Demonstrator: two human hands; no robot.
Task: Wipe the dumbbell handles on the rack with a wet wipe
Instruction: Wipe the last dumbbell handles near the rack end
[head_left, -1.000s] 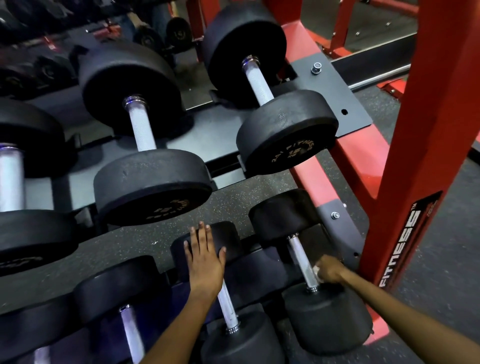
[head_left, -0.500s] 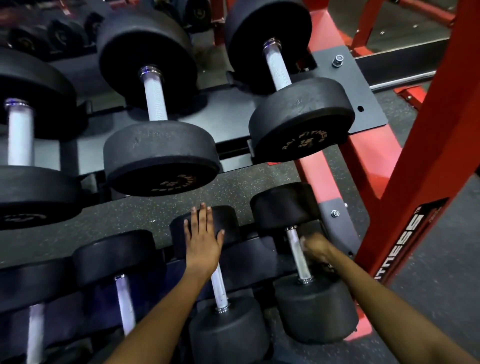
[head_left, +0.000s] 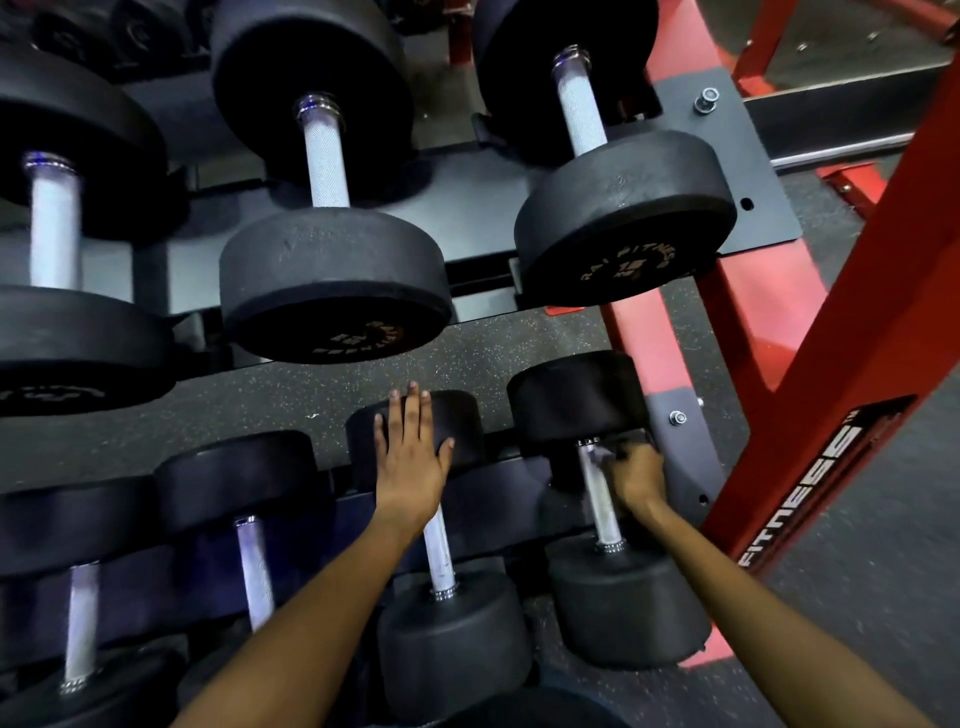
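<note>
Black dumbbells with silver handles lie on a two-tier rack. On the lower tier, my right hand (head_left: 635, 475) curls round the top of the rightmost dumbbell's handle (head_left: 600, 506), just below its far head (head_left: 576, 397). A small bit of the wet wipe (head_left: 604, 455) shows at my fingertips; the remainder is hidden in my hand. My left hand (head_left: 410, 460) rests flat, fingers straight, on the far head (head_left: 457, 423) of the neighbouring dumbbell, whose handle (head_left: 439, 558) runs down from under my wrist.
Bigger dumbbells (head_left: 621, 208) fill the upper tier (head_left: 483, 208). More small ones (head_left: 254, 566) lie to the left on the lower tier. A red upright post (head_left: 841, 374) with a "FITNESS" label stands close on the right. Speckled dark floor (head_left: 883, 545) surrounds the rack.
My right hand has slid up the handle from its near end to its far end. My left hand stays on the neighbouring dumbbell's head. The camera has tilted slightly.
</note>
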